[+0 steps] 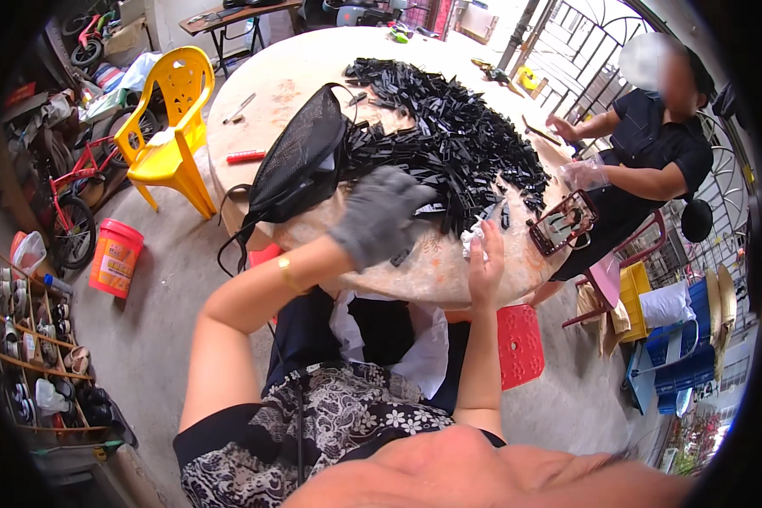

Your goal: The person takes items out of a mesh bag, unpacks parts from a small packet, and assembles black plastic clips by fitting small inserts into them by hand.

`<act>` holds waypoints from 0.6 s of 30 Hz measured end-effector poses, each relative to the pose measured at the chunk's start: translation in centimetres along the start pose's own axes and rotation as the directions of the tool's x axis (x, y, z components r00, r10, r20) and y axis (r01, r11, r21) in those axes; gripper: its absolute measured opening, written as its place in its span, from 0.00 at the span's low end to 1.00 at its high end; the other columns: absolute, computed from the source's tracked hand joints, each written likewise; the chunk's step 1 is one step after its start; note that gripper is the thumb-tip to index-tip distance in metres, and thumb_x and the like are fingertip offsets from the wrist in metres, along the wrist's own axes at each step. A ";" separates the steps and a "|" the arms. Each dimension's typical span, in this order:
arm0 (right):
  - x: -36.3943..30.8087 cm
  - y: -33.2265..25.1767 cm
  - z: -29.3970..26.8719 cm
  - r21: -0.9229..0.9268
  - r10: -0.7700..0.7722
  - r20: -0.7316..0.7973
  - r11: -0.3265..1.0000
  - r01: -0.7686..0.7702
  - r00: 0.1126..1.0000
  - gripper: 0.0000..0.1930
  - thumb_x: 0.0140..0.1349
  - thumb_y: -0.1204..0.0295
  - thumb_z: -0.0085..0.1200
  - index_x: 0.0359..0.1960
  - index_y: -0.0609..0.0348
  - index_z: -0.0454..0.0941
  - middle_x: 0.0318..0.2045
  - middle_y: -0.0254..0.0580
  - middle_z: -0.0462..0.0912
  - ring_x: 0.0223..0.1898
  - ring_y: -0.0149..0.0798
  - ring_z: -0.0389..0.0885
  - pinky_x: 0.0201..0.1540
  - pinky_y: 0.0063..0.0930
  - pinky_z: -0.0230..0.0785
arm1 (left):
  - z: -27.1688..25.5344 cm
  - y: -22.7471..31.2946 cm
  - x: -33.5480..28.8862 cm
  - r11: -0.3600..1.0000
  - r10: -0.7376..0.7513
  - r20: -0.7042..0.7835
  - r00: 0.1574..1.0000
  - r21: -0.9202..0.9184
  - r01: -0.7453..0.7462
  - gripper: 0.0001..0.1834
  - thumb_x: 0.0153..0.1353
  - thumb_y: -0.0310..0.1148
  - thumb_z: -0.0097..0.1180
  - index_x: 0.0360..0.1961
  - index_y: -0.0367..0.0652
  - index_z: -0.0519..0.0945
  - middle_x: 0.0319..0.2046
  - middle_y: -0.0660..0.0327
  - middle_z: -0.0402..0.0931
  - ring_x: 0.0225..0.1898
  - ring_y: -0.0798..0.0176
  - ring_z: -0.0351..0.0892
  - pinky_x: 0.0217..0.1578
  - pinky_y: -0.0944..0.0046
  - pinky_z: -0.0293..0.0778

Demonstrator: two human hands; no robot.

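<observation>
Hovering over the near edge of the heap of black pieces (pixel 457 127), left hand (pixel 385 216) wears a gray knit-looking glove; blurred, so cannot tell whether its fingers grip anything. Right hand (pixel 486 261) stands beside the heap, fingers upright and close together, with a crumpled white bit (pixel 474 237) at the fingertips; cannot tell whether it is pinched. Heap lies on the round table (pixel 267 85). Black mesh bag (pixel 300 161), soft and slumped, blocks its left side; red marker (pixel 245 157) lies beyond the bag. Phone (pixel 563 223) leans near the right rim, in front of a co-worker (pixel 660 144) in dark clothes and clear, film-like gloves. Pieces are narrow, glossy, plastic-looking; tabletop pale, with faint reddish patterns. Floor holds a smooth yellow armchair (pixel 182 110), a round red bucket (pixel 117 258) and a red stool (pixel 521 347) with a perforated seat.
</observation>
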State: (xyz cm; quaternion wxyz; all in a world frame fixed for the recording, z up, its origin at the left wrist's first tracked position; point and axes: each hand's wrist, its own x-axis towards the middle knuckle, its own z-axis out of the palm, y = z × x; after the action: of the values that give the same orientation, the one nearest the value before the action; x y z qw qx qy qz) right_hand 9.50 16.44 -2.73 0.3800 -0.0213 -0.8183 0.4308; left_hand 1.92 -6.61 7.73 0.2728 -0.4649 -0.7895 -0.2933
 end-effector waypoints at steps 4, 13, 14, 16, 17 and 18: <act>-0.3 -1.3 -0.2 -0.126 -0.019 -0.064 0.992 0.011 0.998 0.21 0.60 0.67 0.52 0.52 0.67 0.70 0.56 0.54 0.67 0.59 0.49 0.63 0.61 0.36 0.53 | -5.2 -4.8 -5.7 0.749 -0.196 -0.075 0.978 0.632 0.198 0.47 0.34 0.45 0.67 0.60 0.49 0.61 0.56 0.51 0.60 0.60 0.42 0.55 0.60 0.44 0.51; 0.7 -6.4 1.5 -0.452 -0.410 -0.029 0.819 0.354 0.912 0.13 0.54 0.74 0.53 0.43 0.57 0.75 0.49 0.44 0.72 0.55 0.45 0.67 0.60 0.47 0.51 | -7.5 -11.2 -9.2 0.761 -0.573 -0.008 0.819 0.364 0.536 0.38 0.48 0.42 0.62 0.59 0.42 0.61 0.49 0.44 0.68 0.49 0.42 0.70 0.51 0.51 0.67; 0.9 -7.1 2.0 -0.376 -0.461 0.027 0.818 0.436 0.887 0.12 0.54 0.75 0.53 0.41 0.58 0.76 0.47 0.44 0.74 0.52 0.45 0.70 0.59 0.46 0.52 | -7.4 -11.8 -9.3 0.753 -0.585 -0.040 0.810 0.342 0.562 0.36 0.48 0.40 0.61 0.58 0.42 0.63 0.48 0.44 0.68 0.48 0.42 0.70 0.50 0.51 0.68; 1.7 -8.4 3.0 -0.218 -0.532 0.100 0.813 0.541 0.841 0.11 0.50 0.79 0.54 0.37 0.59 0.77 0.40 0.43 0.77 0.45 0.45 0.73 0.53 0.42 0.60 | -7.1 -12.4 -9.6 0.756 -0.577 -0.044 0.816 0.348 0.554 0.33 0.49 0.38 0.60 0.57 0.43 0.65 0.47 0.45 0.68 0.47 0.43 0.70 0.50 0.51 0.68; 2.0 -9.0 3.6 -0.168 -0.526 0.147 0.821 0.545 0.838 0.10 0.49 0.79 0.54 0.36 0.59 0.78 0.40 0.43 0.77 0.45 0.45 0.74 0.51 0.41 0.62 | -6.8 -12.5 -9.6 0.755 -0.572 -0.052 0.819 0.358 0.549 0.30 0.50 0.36 0.59 0.55 0.43 0.66 0.45 0.46 0.69 0.46 0.43 0.70 0.49 0.51 0.68; 2.2 -9.5 4.4 -0.112 -0.521 0.194 0.830 0.546 0.831 0.10 0.48 0.79 0.54 0.35 0.60 0.78 0.39 0.43 0.78 0.44 0.45 0.74 0.49 0.39 0.63 | -6.7 -12.4 -9.7 0.759 -0.568 -0.048 0.822 0.355 0.545 0.30 0.50 0.36 0.59 0.55 0.43 0.66 0.45 0.46 0.69 0.46 0.43 0.70 0.49 0.51 0.68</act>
State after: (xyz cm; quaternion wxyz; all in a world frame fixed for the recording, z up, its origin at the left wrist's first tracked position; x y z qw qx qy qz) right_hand 7.84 8.24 3.94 0.4173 0.2114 -0.8508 0.2394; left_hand -4.01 -21.87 2.88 0.2275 -0.1615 -0.9393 -0.1995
